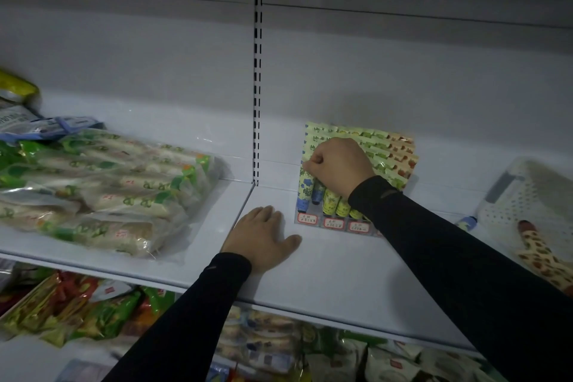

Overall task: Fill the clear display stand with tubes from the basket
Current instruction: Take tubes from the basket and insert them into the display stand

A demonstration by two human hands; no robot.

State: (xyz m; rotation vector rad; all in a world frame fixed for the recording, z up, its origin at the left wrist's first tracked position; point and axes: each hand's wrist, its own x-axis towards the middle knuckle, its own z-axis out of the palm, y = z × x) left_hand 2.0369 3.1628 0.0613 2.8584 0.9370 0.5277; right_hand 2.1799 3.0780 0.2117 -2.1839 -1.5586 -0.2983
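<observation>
on shelf [325, 270]: l hand [259, 239] flat, r hand [336, 164] fisted on tube [305, 186].

The right hand [338, 164] is curled at the top of the clear display stand [305, 220], and its knuckles cover whatever the grip holds; no tube can be made out in it. The right sleeve [434, 251] hides the stand's right half and the lower ends of the tubes there. The writing on the red-bordered labels [333, 222] is too small to read. The white perforated basket [527, 198] is cut off by the right edge, its contents unclear. A blue-capped tube [466, 223] beside it shows only its cap end. Packets [93, 310] on the lower shelf are dim and blurred.
</observation>
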